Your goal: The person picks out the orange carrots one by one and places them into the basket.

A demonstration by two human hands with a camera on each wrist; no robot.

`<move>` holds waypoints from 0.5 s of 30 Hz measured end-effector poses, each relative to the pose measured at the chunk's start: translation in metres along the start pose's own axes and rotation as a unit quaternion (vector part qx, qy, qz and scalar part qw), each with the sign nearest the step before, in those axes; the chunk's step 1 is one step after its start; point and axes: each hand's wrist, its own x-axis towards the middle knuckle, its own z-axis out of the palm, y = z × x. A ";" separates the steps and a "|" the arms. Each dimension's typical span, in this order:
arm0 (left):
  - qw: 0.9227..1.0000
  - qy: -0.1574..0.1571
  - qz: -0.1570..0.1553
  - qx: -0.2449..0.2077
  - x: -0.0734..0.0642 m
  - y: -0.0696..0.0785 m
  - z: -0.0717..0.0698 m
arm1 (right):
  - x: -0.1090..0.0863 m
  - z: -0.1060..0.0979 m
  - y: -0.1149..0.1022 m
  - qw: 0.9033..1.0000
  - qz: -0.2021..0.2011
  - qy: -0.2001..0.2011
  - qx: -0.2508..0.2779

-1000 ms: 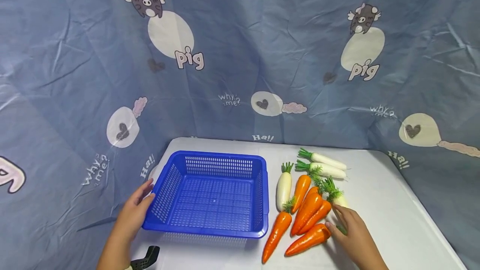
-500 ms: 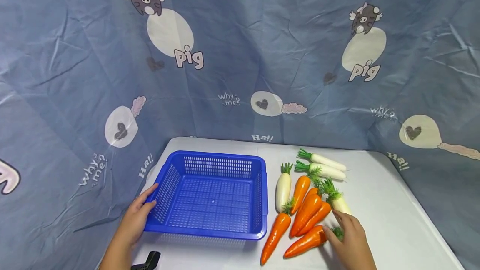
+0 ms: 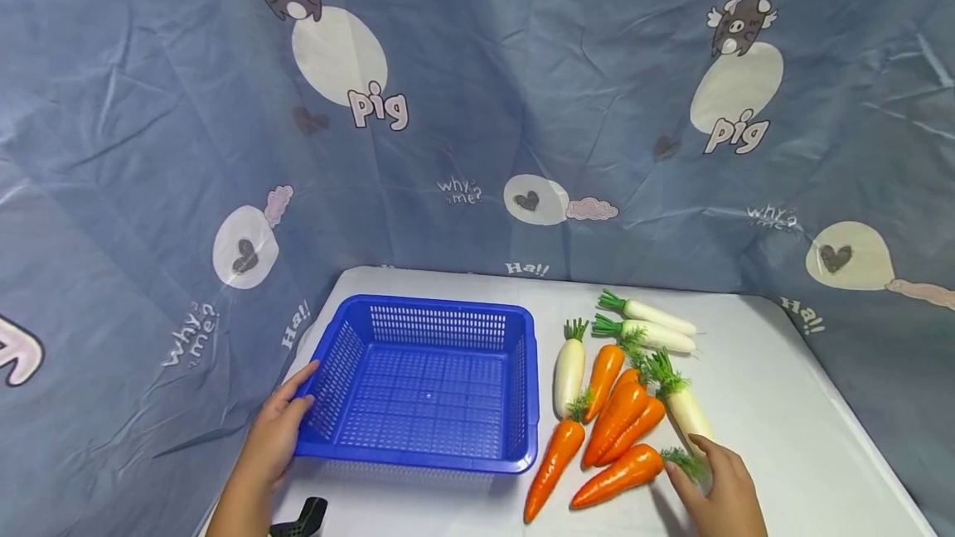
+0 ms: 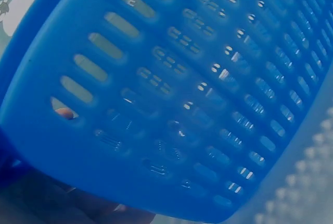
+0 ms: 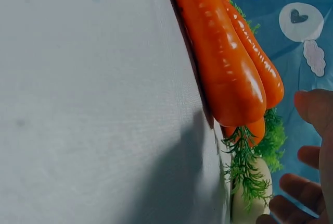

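A blue plastic basket [image 3: 418, 464] with slotted walls stands on the white table. My left hand [image 3: 274, 429] rests its fingers against the basket's left side; in the left wrist view a fingertip shows through one slot of the basket wall [image 4: 171, 88]. To the right lie several carrots, and the nearest carrot [image 3: 618, 477] has its feathery green top [image 3: 682, 462] beside my right hand [image 3: 719, 487]. The right hand holds nothing. Its fingers [image 5: 299, 193] are spread apart near the carrot [image 5: 223, 67] and a white radish [image 5: 252, 193].
Two white radishes [image 3: 656, 336] lie at the back right, another radish [image 3: 570, 375] beside the basket, and one more [image 3: 688, 413] behind the right hand. A patterned blue cloth [image 3: 477, 106] hangs behind the table. A black piece [image 3: 302, 516] sits by the left wrist.
My right hand has drawn away to the right from the nearest carrot, uncovering its green top and more of the radish behind it. The left hand stays at the basket's left side.
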 end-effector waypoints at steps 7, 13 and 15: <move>1.000 0.014 0.013 -0.014 0.002 0.000 0.000 | -0.001 0.000 0.003 1.000 0.022 0.005 -0.007; 1.000 0.016 -0.007 -0.014 0.000 0.000 0.002 | -0.001 0.003 0.011 0.998 0.048 -0.022 0.025; 1.000 0.016 -0.008 -0.013 -0.001 0.000 0.002 | -0.002 0.004 0.012 0.997 0.055 -0.032 0.042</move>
